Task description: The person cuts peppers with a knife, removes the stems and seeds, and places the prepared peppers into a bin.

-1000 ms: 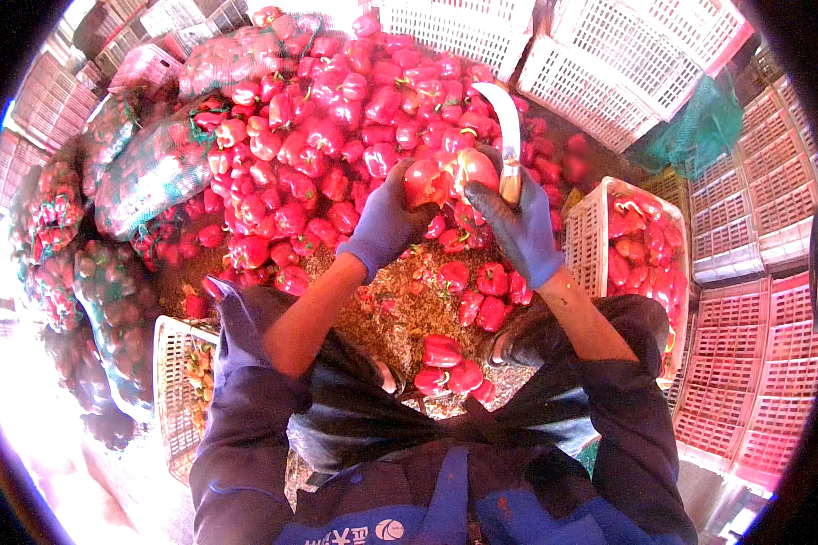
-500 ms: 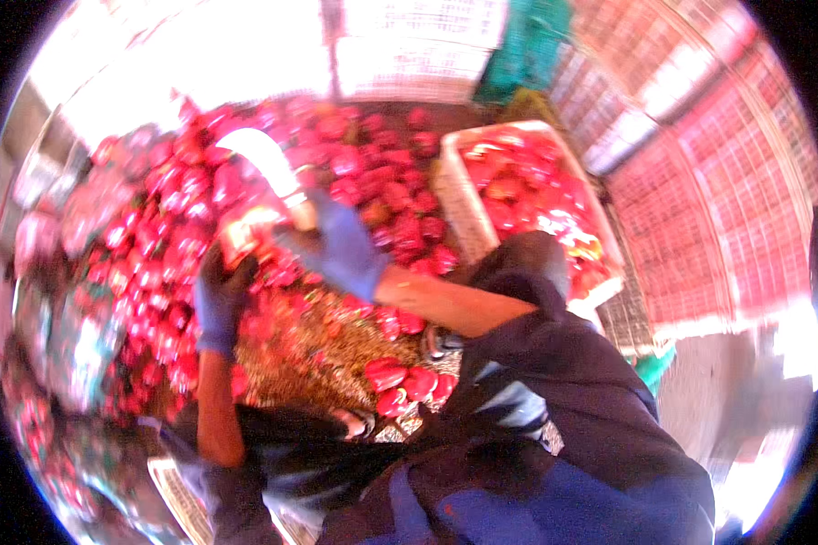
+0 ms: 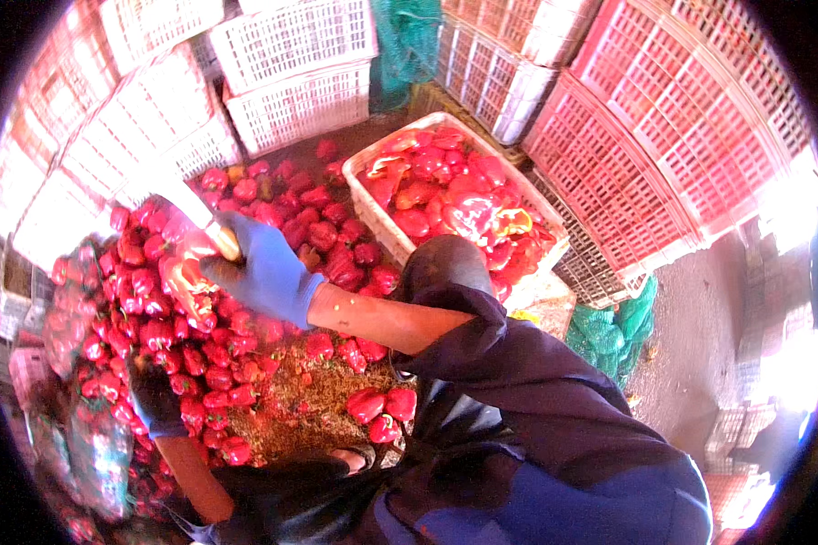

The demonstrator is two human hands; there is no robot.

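Note:
My right hand (image 3: 268, 268), in a blue glove, is closed round the pale handle of a knife (image 3: 224, 241). Its broad bright blade points up and to the left, washed out by glare. Against the fingertips of that hand is a cut red bell pepper (image 3: 189, 283) with its pale inside showing; whether the fingers hold it too, I cannot tell. My left hand (image 3: 157, 400), gloved in blue with dark fingers, is low at the left side of a heap of whole red bell peppers (image 3: 218, 377). Its fingers are blurred and partly lost among the peppers.
Right of the heap stands a pale crate (image 3: 379, 216) full of cut red peppers. Stacked plastic crates (image 3: 291, 45) line the back and right. Several loose peppers (image 3: 384, 404) lie near my foot. Green netting (image 3: 613, 331) hangs beside the right stack; filled mesh bags (image 3: 100, 454) stand at left.
My hands have parted: the left has dropped down and left to the heap, while the right stays up with the knife and cut pepper. The view has swung to the right.

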